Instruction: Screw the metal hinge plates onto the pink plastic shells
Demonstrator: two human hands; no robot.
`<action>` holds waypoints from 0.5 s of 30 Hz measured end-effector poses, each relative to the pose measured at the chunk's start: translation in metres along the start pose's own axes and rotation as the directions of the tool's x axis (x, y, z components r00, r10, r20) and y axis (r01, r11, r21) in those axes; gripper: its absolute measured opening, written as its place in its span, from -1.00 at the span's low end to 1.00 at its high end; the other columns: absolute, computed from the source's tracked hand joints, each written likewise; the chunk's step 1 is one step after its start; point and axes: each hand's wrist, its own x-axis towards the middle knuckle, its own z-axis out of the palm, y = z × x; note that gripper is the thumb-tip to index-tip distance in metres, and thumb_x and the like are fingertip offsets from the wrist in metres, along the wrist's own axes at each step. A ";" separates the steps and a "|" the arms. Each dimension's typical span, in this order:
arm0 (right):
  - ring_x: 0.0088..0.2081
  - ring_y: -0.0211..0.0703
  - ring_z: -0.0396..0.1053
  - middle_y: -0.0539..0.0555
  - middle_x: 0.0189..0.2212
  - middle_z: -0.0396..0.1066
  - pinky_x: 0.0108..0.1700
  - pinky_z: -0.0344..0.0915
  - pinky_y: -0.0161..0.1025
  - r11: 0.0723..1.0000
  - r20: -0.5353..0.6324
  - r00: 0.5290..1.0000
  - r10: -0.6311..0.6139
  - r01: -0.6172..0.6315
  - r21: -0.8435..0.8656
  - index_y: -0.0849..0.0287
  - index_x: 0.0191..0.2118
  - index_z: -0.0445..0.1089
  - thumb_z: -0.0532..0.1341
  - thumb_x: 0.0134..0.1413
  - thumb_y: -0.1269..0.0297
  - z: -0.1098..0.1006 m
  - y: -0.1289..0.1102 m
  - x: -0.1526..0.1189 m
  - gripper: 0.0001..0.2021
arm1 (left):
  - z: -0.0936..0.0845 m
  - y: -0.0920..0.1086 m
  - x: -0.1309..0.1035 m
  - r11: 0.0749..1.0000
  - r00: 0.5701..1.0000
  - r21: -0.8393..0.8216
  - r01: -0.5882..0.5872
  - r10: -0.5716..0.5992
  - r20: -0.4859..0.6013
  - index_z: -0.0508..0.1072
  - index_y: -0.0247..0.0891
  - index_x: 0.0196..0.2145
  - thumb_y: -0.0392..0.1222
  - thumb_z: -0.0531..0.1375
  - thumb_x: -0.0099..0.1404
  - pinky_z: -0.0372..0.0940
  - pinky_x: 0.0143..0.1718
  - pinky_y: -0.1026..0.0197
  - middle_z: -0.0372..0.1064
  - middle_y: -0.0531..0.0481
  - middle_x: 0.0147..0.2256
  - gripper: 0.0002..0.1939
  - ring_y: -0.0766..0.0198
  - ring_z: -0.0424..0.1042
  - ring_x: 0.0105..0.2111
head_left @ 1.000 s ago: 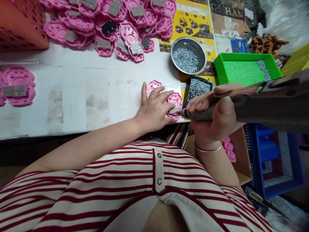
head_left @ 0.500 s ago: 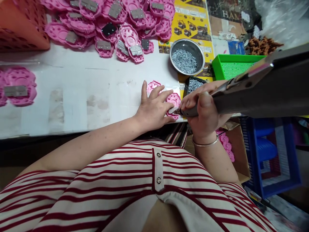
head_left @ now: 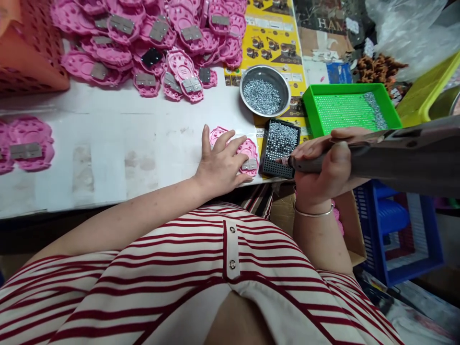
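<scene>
My left hand (head_left: 221,165) lies with fingers spread over two pink plastic parts near the table's front edge. The right-hand pink part (head_left: 247,149) carries a small grey metal plate (head_left: 249,164); the other one (head_left: 217,134) is partly hidden beneath my fingers. Wrapped round a grey powered screwdriver (head_left: 395,155) is my right hand (head_left: 325,160). The driver's tip is over a black tray (head_left: 270,152), which holds rows of small screws.
Behind the black tray stands a metal bowl of screws (head_left: 264,93). A green tray (head_left: 341,108) is to its right, beside a yellow container (head_left: 427,91). Pink parts (head_left: 187,67) are heaped at the back, near an orange basket (head_left: 32,52). A blue crate (head_left: 409,239) sits lower right.
My right hand and the screwdriver have moved right, from the plate on the pink part to the black tray. My left hand stays at the pink parts. The view has shifted slightly.
</scene>
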 end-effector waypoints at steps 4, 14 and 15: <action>-0.68 -0.38 0.09 -0.16 -0.65 0.06 -0.61 0.19 -0.32 1.000 -0.026 1.000 0.015 -0.015 -0.012 -0.02 -0.27 0.38 0.24 0.09 0.02 -0.002 0.006 -0.004 -0.81 | 0.001 -0.002 -0.003 1.000 1.000 0.002 -0.010 0.010 -0.008 0.59 -0.11 -0.14 0.10 0.33 0.23 -0.35 0.29 -0.65 0.32 -0.13 0.22 -0.68 -0.31 0.13 0.28; -0.69 -0.40 0.11 -0.18 -0.65 0.07 -0.63 0.20 -0.35 1.000 -0.022 1.000 -0.001 0.002 0.002 0.01 -0.25 0.38 0.26 0.09 0.05 -0.002 0.018 -0.002 -0.81 | 0.002 -0.002 -0.004 1.000 1.000 0.017 -0.007 0.007 -0.030 0.58 -0.04 -0.15 0.13 0.32 0.24 -0.33 0.31 -0.61 0.35 -0.07 0.20 -0.70 -0.26 0.16 0.26; -0.69 -0.41 0.13 -0.17 -0.64 0.09 -0.63 0.21 -0.35 1.000 -0.025 1.000 0.008 -0.008 0.013 0.02 -0.25 0.38 0.27 0.08 0.06 -0.003 0.018 -0.002 -0.80 | 0.002 -0.002 -0.004 1.000 1.000 0.011 -0.005 0.005 -0.028 0.59 -0.04 -0.15 0.12 0.32 0.24 -0.33 0.31 -0.61 0.34 -0.08 0.20 -0.70 -0.27 0.16 0.26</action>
